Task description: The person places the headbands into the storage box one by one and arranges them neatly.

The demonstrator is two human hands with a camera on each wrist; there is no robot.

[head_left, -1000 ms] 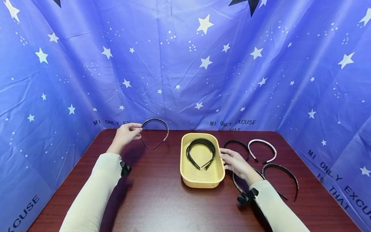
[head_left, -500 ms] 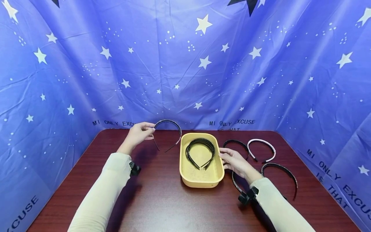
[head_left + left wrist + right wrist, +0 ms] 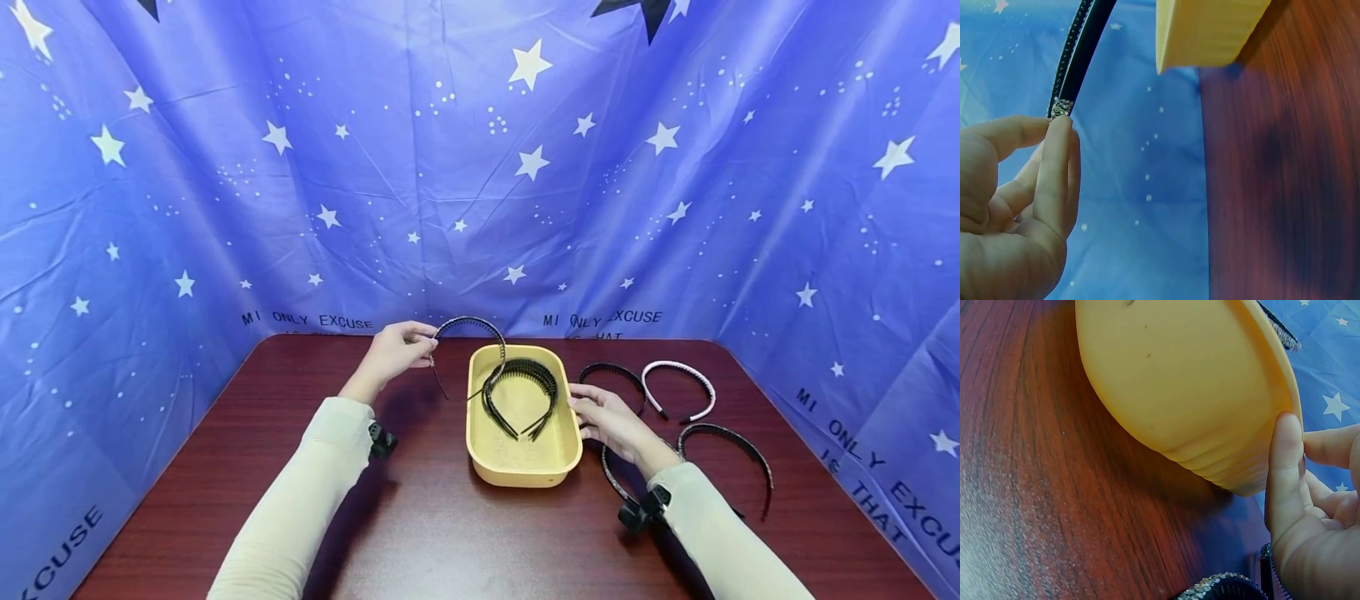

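Note:
My left hand (image 3: 396,354) pinches a black toothed headband (image 3: 471,319) by one side, thumb against fingers. In the left wrist view the glittery patch on that headband (image 3: 1061,108) shows at the fingertips. The headband hangs in the air, its right side overlapping the left rim of a yellow plastic tub (image 3: 523,477) in the head view. Inside the tub lies a bunch of black toothed headbands (image 3: 552,385), nested together. My right hand (image 3: 617,427) grips the tub's right rim, thumb on the outer wall (image 3: 1191,381) in the right wrist view.
Right of the tub, a white headband (image 3: 708,385), a black one (image 3: 611,367) and a dark one (image 3: 750,443) lie on the brown table (image 3: 420,517). Another headband (image 3: 613,479) is partly hidden under the right wrist. A blue star-printed cloth (image 3: 420,167) surrounds the table.
My left hand has carried the headband rightward, from the table's left part to the tub's left rim. The right hand and the tub have stayed in place.

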